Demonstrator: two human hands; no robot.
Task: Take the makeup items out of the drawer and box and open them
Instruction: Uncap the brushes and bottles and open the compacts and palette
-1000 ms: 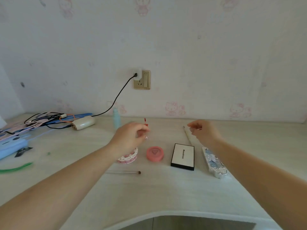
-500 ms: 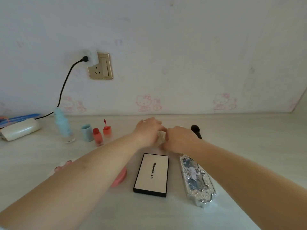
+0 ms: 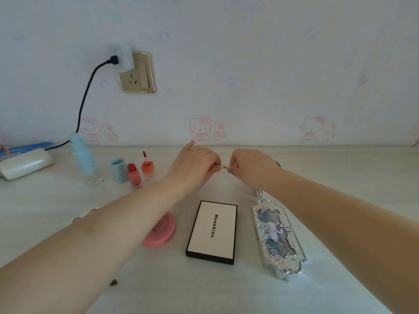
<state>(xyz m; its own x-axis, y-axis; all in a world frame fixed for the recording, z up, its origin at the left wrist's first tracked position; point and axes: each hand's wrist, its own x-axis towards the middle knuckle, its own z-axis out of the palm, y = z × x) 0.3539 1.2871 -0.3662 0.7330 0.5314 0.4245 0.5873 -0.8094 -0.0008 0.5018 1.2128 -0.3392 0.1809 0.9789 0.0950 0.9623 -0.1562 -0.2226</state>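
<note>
My left hand (image 3: 195, 164) and my right hand (image 3: 250, 167) meet above the desk near the wall, both pinching a thin beige makeup pencil (image 3: 224, 167) held level between them. Most of the pencil is hidden by my fingers. In front of them lie a white-and-black palette box (image 3: 212, 232), a silver embossed palette (image 3: 277, 238) and a pink round compact (image 3: 162, 234), all closed. To the left stand a red lip tint bottle (image 3: 134, 176) and its orange cap with wand (image 3: 147, 167).
A light blue bottle (image 3: 84, 159) and its blue cap (image 3: 119, 169) stand at the left. Farther left lie a white pouch (image 3: 25, 166) and a black cable (image 3: 85, 96) running up to the wall socket (image 3: 137, 73). A dark brush tip (image 3: 277, 164) shows behind my right hand.
The camera swung right and closer. My hands, apart a second ago with the left holding the lip tint wand, have come together on the pencil. The lip tint now stands on the desk.
</note>
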